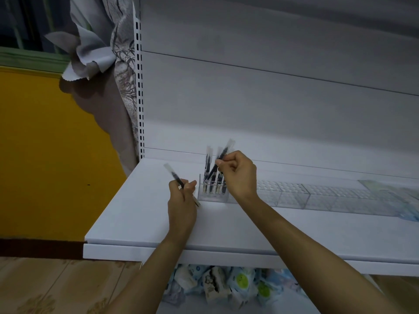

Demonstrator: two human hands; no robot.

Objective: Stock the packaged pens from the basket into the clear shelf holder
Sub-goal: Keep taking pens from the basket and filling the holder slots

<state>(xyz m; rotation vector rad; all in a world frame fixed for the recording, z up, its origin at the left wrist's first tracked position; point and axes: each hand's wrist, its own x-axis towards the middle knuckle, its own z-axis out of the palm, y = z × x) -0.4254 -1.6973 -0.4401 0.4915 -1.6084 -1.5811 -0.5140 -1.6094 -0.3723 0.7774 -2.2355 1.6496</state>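
A clear holder (213, 194) stands on the white shelf (140, 223) and has several packaged dark pens (208, 168) upright in it. My right hand (238, 175) is just right of the holder and pinches a packaged pen (223, 155) that leans over the holder's top, its lower end down among the others. My left hand (182, 200) is to the left of the holder and grips another packaged pen (174, 175), which points up and to the left. The basket is not in view.
A row of clear compartment trays (317, 193) runs along the shelf to the right of the holder. Pale packets (408, 214) lie at the far right. Wrapped goods (226, 284) fill the shelf below. The upright back panel (272, 109) stands close behind.
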